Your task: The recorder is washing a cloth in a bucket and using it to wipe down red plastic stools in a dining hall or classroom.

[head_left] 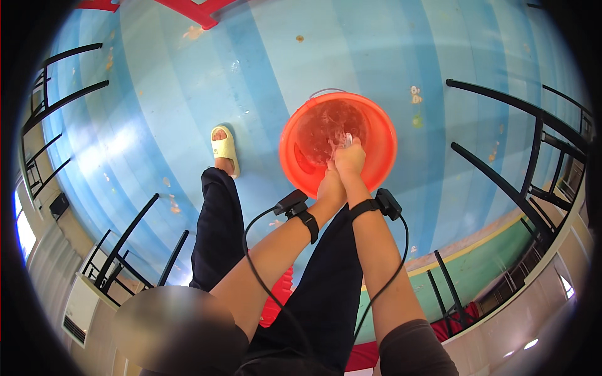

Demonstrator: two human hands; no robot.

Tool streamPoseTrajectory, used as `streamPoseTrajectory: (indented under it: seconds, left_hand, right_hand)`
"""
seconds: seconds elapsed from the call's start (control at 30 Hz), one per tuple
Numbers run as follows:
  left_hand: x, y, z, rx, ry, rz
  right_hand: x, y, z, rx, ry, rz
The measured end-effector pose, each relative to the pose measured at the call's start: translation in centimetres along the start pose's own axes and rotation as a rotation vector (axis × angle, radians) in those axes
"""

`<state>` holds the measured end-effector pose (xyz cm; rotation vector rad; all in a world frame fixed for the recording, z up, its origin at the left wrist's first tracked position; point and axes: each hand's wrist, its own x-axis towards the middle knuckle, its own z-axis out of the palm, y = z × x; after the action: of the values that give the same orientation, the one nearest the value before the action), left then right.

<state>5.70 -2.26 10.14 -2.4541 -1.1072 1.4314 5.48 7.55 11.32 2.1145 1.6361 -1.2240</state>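
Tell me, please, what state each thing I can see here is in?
Orange-red bucket: upright, partly filled
Water: churned, splashing near the hands
Right hand: curled, over the bucket; grip unclear
Left hand: close beside it, partly hidden
Wrist straps: fastened
Yellow slipper: worn
Floor: glossy, marked with small patches

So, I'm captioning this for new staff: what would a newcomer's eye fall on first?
First, the round orange-red plastic bucket of water near the centre, with the left hand and right hand together over its near side, beside a splash. Next, the pale-yellow open-toed slipper left of it, bright against the floor striped in light and darker blue.
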Motion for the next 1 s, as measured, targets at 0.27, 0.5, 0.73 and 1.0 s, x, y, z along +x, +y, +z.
streamPoseTrajectory:
  seconds: [0.27,0.5,0.73,1.0]
  left_hand:
    - [-6.6,-9.7,-0.2,2.670,0.477,0.084]
    - [-8.0,-9.5,-3.2,1.365,0.316,-0.559]
    - [-10.9,-11.4,-4.4,1.720,0.278,-0.510]
    - [-9.2,-10.2,-6.3,2.739,0.299,0.127]
  right_hand:
    - [0.2,2.9,-6.3,1.102,-0.686,0.105]
    - [-1.9,1.4,-7.5,1.549,-0.985,-0.087]
    - [-1.9,-0.5,-11.1,1.258,-1.190,0.014]
    - [-2.8,-2.3,-10.0,0.548,-0.722,0.017]
